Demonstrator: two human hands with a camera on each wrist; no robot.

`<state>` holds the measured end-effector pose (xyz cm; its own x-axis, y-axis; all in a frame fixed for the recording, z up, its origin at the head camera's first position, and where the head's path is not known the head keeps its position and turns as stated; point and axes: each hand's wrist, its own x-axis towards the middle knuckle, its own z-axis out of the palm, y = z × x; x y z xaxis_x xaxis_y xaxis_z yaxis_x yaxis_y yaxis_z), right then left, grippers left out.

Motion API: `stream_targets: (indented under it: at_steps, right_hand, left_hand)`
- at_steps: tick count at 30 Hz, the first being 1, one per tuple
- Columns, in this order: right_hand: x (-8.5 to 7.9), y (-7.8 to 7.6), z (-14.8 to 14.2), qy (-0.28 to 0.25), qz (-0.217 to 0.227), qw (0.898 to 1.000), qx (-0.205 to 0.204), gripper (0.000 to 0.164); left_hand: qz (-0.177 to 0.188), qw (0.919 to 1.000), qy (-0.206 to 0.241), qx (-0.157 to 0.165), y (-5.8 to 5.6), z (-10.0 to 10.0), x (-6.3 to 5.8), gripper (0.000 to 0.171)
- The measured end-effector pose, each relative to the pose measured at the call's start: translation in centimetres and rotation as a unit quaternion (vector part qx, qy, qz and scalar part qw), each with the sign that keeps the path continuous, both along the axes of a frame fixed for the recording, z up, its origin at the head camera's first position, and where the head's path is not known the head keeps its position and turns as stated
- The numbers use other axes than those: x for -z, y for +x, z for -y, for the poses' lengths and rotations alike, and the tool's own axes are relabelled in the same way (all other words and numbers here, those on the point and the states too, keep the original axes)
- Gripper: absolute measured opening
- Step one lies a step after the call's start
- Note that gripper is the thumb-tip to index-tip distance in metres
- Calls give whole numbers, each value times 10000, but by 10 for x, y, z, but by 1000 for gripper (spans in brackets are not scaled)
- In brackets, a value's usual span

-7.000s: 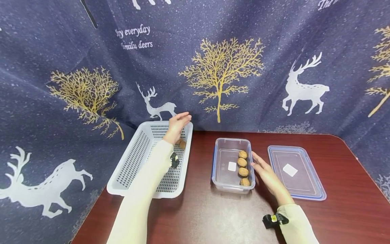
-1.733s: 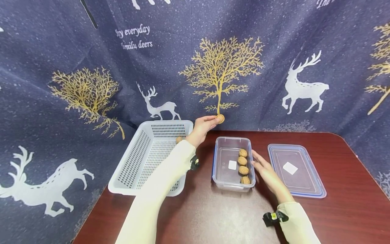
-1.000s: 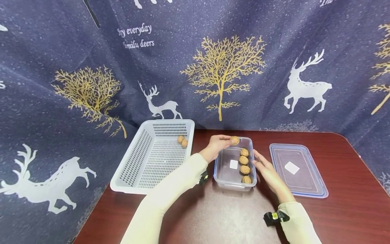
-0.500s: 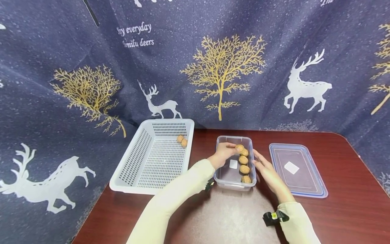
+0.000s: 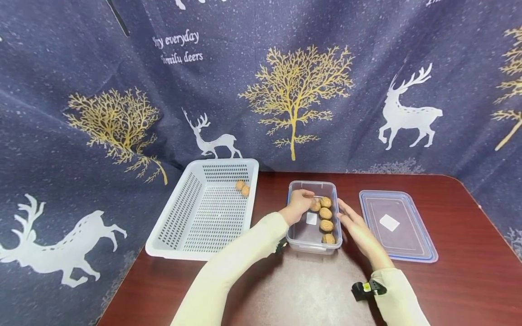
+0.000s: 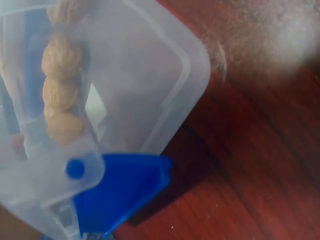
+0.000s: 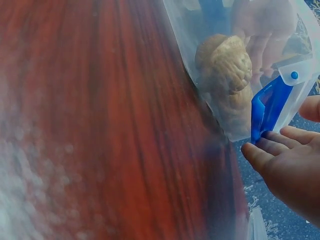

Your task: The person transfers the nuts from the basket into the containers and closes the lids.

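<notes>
Inside the clear plastic food container (image 5: pixel 311 248), my left hand (image 5: pixel 299 206) holds a walnut (image 5: pixel 315 206) low down at its fingertips. That walnut is beside the far end of a row of several walnuts (image 5: pixel 326 225) along the container's right wall. My right hand (image 5: pixel 359 231) rests its fingers against the outside of that wall. In the right wrist view, the right hand's fingertips (image 7: pixel 257 154) touch the container's blue latch (image 7: pixel 270 107). The left wrist view shows the walnut row (image 6: pixel 61 92) through the container wall; the left hand's grip is hidden there.
A white perforated basket (image 5: pixel 157 242) stands on the left with two walnuts (image 5: pixel 242 188) in its far right corner. The container's lid (image 5: pixel 401 240) lies flat on the table right of my right hand. A patterned cloth hangs behind the dark red table (image 5: pixel 310 290).
My left hand has brought a walnut from the basket to the container and lowered it inside, beside the row's far end. My right hand stays against the container's side.
</notes>
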<state>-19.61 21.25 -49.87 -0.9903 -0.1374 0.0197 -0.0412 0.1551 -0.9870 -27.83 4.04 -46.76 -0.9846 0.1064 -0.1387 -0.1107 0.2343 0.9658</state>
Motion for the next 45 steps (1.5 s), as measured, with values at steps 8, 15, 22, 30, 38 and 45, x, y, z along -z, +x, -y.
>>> stream_targets:
  at_steps: [8,15,22,30,38,45]
  right_hand:
    - [0,0,-1,11,-12,10000,-6,56]
    - [2,-1,-1,42,-14,10000,8,56]
    - [3,-1,-1,-21,6,10000,11,55]
    - [0,1,-1,89,-24,10000,29,55]
    - [0,0,-2,102,-3,9999,33,55]
    - [3,0,-1,30,-17,10000,23,55]
  left_hand:
    - [-37,10000,75,12,-13,7,-16,29]
    - [-98,9990,445,-1,-27,21,-46,30]
    - [-42,9930,1183,16,-43,47,-79,33]
    - [-221,9807,1941,-64,-59,80,-105,38]
    - [-542,9801,1859,-426,-69,118,-108,38]
    - [-651,9764,1790,-1017,-79,155,-88,38]
